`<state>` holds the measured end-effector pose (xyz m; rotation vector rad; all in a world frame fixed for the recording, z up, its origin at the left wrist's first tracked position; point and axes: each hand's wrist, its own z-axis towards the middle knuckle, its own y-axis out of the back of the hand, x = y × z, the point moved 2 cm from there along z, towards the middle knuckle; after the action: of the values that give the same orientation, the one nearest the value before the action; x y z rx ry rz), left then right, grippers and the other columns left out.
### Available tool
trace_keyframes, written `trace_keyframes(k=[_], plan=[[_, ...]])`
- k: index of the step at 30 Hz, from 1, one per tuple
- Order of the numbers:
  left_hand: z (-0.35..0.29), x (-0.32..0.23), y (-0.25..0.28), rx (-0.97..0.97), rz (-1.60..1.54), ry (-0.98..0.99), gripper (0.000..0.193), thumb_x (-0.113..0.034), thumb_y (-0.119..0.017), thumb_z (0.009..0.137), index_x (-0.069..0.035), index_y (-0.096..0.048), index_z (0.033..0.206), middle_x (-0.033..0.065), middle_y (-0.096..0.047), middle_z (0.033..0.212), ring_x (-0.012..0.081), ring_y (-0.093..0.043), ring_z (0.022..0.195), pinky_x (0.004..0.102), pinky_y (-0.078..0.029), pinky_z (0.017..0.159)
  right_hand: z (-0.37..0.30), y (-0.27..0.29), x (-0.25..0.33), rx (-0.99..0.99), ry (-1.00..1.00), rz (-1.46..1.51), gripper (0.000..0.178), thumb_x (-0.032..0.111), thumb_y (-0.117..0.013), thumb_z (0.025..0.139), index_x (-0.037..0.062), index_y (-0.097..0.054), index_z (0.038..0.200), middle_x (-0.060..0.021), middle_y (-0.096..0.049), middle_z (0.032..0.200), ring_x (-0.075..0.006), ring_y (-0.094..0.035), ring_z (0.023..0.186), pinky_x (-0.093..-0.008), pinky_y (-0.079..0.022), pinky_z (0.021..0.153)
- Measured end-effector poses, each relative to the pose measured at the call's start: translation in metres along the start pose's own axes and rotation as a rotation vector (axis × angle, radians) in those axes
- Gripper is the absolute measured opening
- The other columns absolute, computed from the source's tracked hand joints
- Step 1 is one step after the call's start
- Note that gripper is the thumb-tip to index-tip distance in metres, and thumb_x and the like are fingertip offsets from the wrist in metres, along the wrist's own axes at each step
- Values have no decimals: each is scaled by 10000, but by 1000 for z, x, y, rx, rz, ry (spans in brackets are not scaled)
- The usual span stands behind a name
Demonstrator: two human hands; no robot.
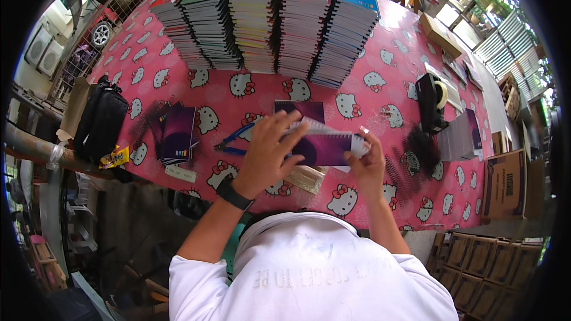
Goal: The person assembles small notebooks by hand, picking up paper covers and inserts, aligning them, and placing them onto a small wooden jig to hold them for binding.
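A purple-covered notebook [328,151] with white pages and punched holes along its edge is between my hands, its sheets partly lifted. My right hand [367,160] pinches the notebook's right end between thumb and fingers. My left hand [269,150], a dark watch on its wrist, reaches over the left end with fingers stretched and spread. It covers part of the notebook. Behind lies another purple cover [309,109]. Blue-handled pliers [233,141] rest just left of my left hand. A clear-wrapped flat piece [307,178] sits on the table nearer to me.
Tall stacks of spiral notebooks [256,30] line the far side. Purple notebooks [176,134] lie left, with black coils [146,122]. More black coils [410,157], a tape dispenser [429,104] and a page stack [458,139] are right. A black bag [102,119] sits at the left edge.
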<state>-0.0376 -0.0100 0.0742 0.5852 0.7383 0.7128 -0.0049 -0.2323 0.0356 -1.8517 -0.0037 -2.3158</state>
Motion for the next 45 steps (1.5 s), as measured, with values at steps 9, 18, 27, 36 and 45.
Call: trace_keyframes(k=[9, 18, 27, 36, 45], plan=[[1, 5, -6, 84, -273, 73, 281, 7, -659, 765, -79, -620, 1029, 91, -650, 967, 284, -614, 898, 378, -489, 821, -51, 3, -22, -22, 28, -87, 483, -71, -621, 842, 55, -469, 1283, -97, -653, 1090, -68, -589, 893, -197, -472, 739], [-8, 10, -11, 325, -293, 150, 470, 3, -647, 767, -87, -545, 1217, 114, -588, 1175, 282, -560, 1077, 394, -434, 951, -58, 17, -46, 213, 101, -261, 601, -67, -649, 817, 76, -402, 1346, -122, -607, 1178, -162, -602, 986, -260, -484, 804], [-61, 18, -69, 6, -558, 581, 589, -223, -578, 906, -10, -344, 1402, 193, -385, 1420, 332, -362, 1321, 404, -254, 1104, -42, -15, -48, 272, -15, -42, 650, 182, -679, 847, 91, -348, 1399, -126, -465, 1350, -227, -438, 1256, -374, -334, 1036], [-42, -33, -85, 164, -10, 83, 657, -472, -632, 828, -112, -464, 1351, 68, -538, 1244, 240, -443, 1256, 640, -87, 1074, -26, 146, -57, -116, 5, -1243, 205, 69, -688, 773, 83, -654, 974, -90, -627, 923, -276, -568, 872, -382, -465, 767], [-44, -31, -108, 88, 141, 75, 368, -368, -662, 782, -138, -649, 1069, -4, -582, 1018, 174, -486, 1117, 683, -110, 1035, -20, 114, -20, -149, 94, -1040, 248, -24, -634, 795, 71, -651, 1024, -94, -558, 915, -244, -557, 845, -345, -468, 702]])
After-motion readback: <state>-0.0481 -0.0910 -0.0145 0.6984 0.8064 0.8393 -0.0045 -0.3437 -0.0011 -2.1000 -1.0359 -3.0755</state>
